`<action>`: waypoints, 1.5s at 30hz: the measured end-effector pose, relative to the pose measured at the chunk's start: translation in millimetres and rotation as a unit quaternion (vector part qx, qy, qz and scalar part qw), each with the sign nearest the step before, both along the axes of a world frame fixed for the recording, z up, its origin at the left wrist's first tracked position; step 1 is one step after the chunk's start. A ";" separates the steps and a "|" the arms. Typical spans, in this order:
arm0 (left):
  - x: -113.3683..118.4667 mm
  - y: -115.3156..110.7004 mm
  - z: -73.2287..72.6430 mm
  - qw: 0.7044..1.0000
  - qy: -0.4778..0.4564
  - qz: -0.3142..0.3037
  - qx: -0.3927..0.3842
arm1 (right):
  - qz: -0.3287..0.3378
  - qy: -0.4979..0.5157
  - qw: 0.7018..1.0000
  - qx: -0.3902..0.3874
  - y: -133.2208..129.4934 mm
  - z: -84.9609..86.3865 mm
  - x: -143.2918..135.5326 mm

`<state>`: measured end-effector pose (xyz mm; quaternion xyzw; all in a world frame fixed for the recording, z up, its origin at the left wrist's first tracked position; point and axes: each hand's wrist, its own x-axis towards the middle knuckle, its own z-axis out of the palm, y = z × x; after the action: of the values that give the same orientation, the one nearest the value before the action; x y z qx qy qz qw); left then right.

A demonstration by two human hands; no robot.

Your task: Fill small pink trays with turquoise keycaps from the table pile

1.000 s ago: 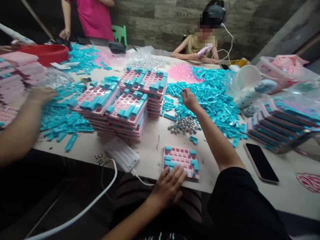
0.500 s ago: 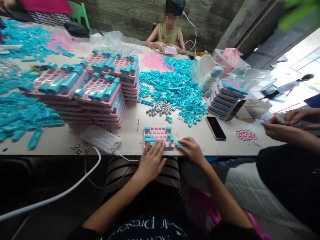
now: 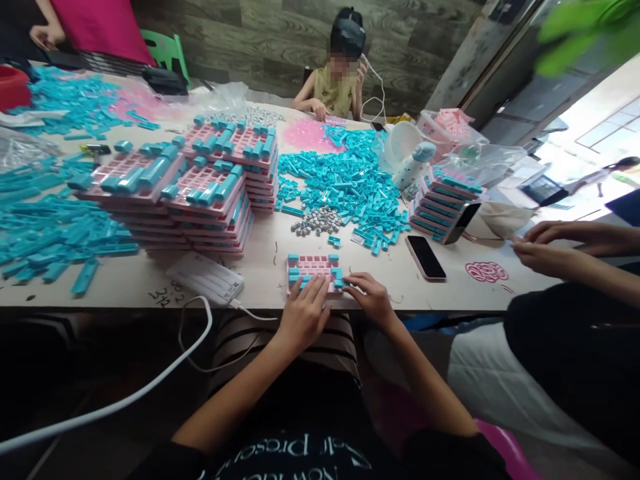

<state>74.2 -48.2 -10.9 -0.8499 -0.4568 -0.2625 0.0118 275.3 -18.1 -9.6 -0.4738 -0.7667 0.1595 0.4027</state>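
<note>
A pink gridded frame [image 3: 314, 260] with blue pieces set in it lies near the table's front edge. My left hand [image 3: 307, 313] rests on its lower part, fingers stretched out and lying flat. At the frame's right side, my right hand [image 3: 371, 297] has its thumb and fingertips closed on a small blue piece [image 3: 339, 283], touching the frame's lower right corner. Beyond the frame are a small heap of grey bits [image 3: 316, 221] and a large pile of blue pieces [image 3: 350, 177].
Stacks of pink frames [image 3: 205, 183] stand at the left, near a white power bank [image 3: 206, 279] with a cable. A phone [image 3: 426, 257] lies at the right. One person sits across the table [image 3: 450, 293]; another person's hands [image 3: 560, 247] are at the right.
My right hand has moved left with the blue piece, up to the frame's edge. My left hand stays on the frame. The person across has raised one hand to the head.
</note>
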 end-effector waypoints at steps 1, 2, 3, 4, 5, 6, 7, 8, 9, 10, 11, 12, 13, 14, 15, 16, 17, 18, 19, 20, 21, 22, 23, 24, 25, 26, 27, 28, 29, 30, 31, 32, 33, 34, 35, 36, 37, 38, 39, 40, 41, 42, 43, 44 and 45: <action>1.8 2.7 0.3 1.000 -0.001 -0.003 0.004 | 0.008 0.001 1.000 0.011 1.6 -1.4 -2.7; 3.6 5.5 0.0 1.000 -0.003 -0.007 0.009 | 0.015 0.000 1.000 0.019 3.0 -2.8 -4.5; 5.4 8.3 -0.7 1.000 -0.005 -0.010 0.014 | 0.020 -0.002 1.000 0.024 4.0 -4.2 -5.5; 7.1 10.9 -2.0 1.000 -0.006 -0.014 0.018 | 0.025 -0.004 0.999 0.028 4.9 -5.5 -5.9; 8.5 13.4 -3.8 1.000 -0.007 -0.017 0.021 | 0.030 -0.006 0.999 0.031 5.5 -6.7 -5.8; 9.8 15.5 -6.0 1.000 -0.008 -0.019 0.023 | 0.034 -0.007 0.999 0.034 6.0 -7.7 -5.4; 10.8 17.2 -8.5 0.999 -0.009 -0.021 0.025 | 0.039 -0.007 0.999 0.035 6.4 -8.6 -5.0; 11.6 18.6 -11.1 0.999 -0.010 -0.020 0.027 | 0.043 -0.006 0.998 0.037 6.7 -9.3 -4.5; 12.1 19.6 -13.5 0.999 -0.010 -0.020 0.028 | 0.047 -0.006 0.998 0.039 7.0 -9.9 -4.2; 12.5 20.3 -15.7 0.999 -0.010 -0.018 0.029 | 0.048 -0.006 0.998 0.041 7.3 -10.3 -3.9; 12.8 20.8 -17.5 0.999 -0.009 -0.016 0.030 | 0.047 -0.007 0.998 0.044 7.6 -10.5 -3.7; 13.1 21.0 -18.6 0.999 -0.006 -0.014 0.029 | 0.046 -0.009 0.998 0.047 7.8 -10.7 -3.7; 13.2 21.1 -19.1 1.000 -0.001 -0.013 0.028 | 0.046 -0.011 0.998 0.050 7.8 -10.9 -3.7; 13.4 21.1 -18.8 1.000 0.007 -0.012 0.027 | 0.046 -0.011 0.998 0.053 7.6 -11.2 -3.7; 13.4 21.0 -18.0 0.999 0.016 -0.012 0.025 | 0.046 -0.012 0.997 0.054 7.4 -11.7 -3.7; 13.4 20.9 -16.7 0.999 0.026 -0.012 0.022 | 0.047 -0.013 0.997 0.056 7.0 -12.3 -3.8; 13.3 20.7 -15.1 0.999 0.037 -0.013 0.019 | 0.047 -0.015 0.997 0.057 6.5 -13.3 -3.8; 13.1 20.5 -13.4 0.999 0.048 -0.015 0.015 | 0.046 -0.017 0.997 0.057 6.0 -14.4 -3.8; 12.8 20.2 -11.7 0.998 0.060 -0.018 0.010 | 0.046 -0.019 0.997 0.057 5.6 -15.8 -3.8; 12.6 20.0 -10.2 0.997 0.070 -0.021 0.006 | 0.046 -0.019 0.997 0.057 5.1 -17.3 -3.9; 12.6 19.8 -9.0 0.997 0.079 -0.025 0.001 | 0.046 -0.019 0.997 0.056 4.8 -18.9 -4.0; 12.8 19.7 -8.1 0.996 0.087 -0.027 -0.004 | 0.046 -0.018 0.997 0.055 4.5 -20.4 -4.2; 13.2 19.6 -7.7 0.995 0.093 -0.029 -0.008 | 0.043 -0.017 0.998 0.052 4.2 -21.9 -4.6; 14.0 19.7 -7.6 0.995 0.097 -0.028 -0.013 | 0.038 -0.017 0.998 0.048 3.9 -23.1 -5.1; 14.9 19.9 -8.0 0.995 0.099 -0.024 -0.018 | 0.032 -0.019 0.998 0.044 3.7 -24.2 -5.9; 16.0 20.0 -8.6 0.994 0.100 -0.021 -0.023 | 0.024 -0.023 0.999 0.040 3.5 -24.9 -6.8; 17.0 20.1 -9.3 0.994 0.101 -0.016 -0.027 | 0.015 -0.028 0.999 0.038 3.2 -25.2 -7.6; 17.7 20.1 -10.1 0.994 0.102 -0.012 -0.029 | 0.005 -0.034 0.999 0.040 3.0 -25.1 -8.2; 17.8 19.7 -10.8 0.995 0.100 -0.009 -0.029 | -0.007 -0.039 0.998 0.043 2.8 -24.5 -8.3; 17.1 19.1 -11.2 0.995 0.096 -0.009 -0.025 | -0.018 -0.043 0.998 0.047 2.7 -23.5 -7.6; 15.4 18.1 -11.2 0.996 0.088 -0.012 -0.017 | -0.026 -0.045 0.997 0.050 2.7 -22.1 -6.1; 12.5 16.8 -10.8 0.997 0.076 -0.018 -0.008 | -0.029 -0.047 0.997 0.048 3.0 -20.5 -3.8; 8.7 15.3 -10.1 0.998 0.060 -0.024 0.001 | -0.029 -0.048 0.998 0.042 3.5 -18.9 -0.8; 3.9 13.8 -9.2 0.999 0.039 -0.026 0.007 | -0.029 -0.046 0.998 0.032 4.3 -17.5 2.4; -1.4 12.3 -8.2 1.000 0.013 -0.015 0.007 | -0.034 -0.041 0.998 0.018 5.4 -16.5 5.3; -6.9 11.2 -7.3 1.000 -0.017 0.015 -0.001 | -0.049 -0.037 0.998 0.004 6.5 -16.1 7.1; -12.2 10.7 -6.5 0.996 -0.053 0.064 -0.020 | -0.072 -0.036 0.997 -0.009 7.7 -16.5 7.4; -16.8 10.8 -5.8 0.987 -0.091 0.124 -0.049 | -0.101 -0.041 0.994 -0.020 8.7 -17.5 5.7; -20.6 11.8 -5.3 0.971 -0.131 0.177 -0.090 | -0.130 -0.051 0.990 -0.030 9.3 -18.9 1.9; -23.3 13.4 -4.9 0.952 -0.171 0.210 -0.141 | -0.155 -0.061 0.985 -0.040 9.5 -20.5 -3.8; -25.1 15.5 -4.4 0.931 -0.217 0.219 -0.193 | -0.174 -0.063 0.982 -0.049 9.3 -21.6 -10.9; -26.0 18.0 -3.6 0.910 -0.270 0.205 -0.240 | -0.186 -0.049 0.980 -0.059 8.5 -22.0 -18.6; -26.3 20.4 -2.4 0.887 -0.329 0.173 -0.274 | -0.191 -0.017 0.979 -0.069 7.3 -21.2 -26.4; -26.3 22.5 -0.4 0.862 -0.392 0.132 -0.292 | -0.191 0.031 0.978 -0.081 5.8 -19.0 -33.7; -26.3 24.1 2.5 0.838 -0.451 0.089 -0.293 | -0.189 0.088 0.974 -0.093 4.0 -15.4 -40.0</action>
<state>47.9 -24.1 -8.4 -0.5565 -0.5411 -0.4686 -0.4219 235.3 -14.1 -25.0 -0.6297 -0.6065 0.1925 0.4457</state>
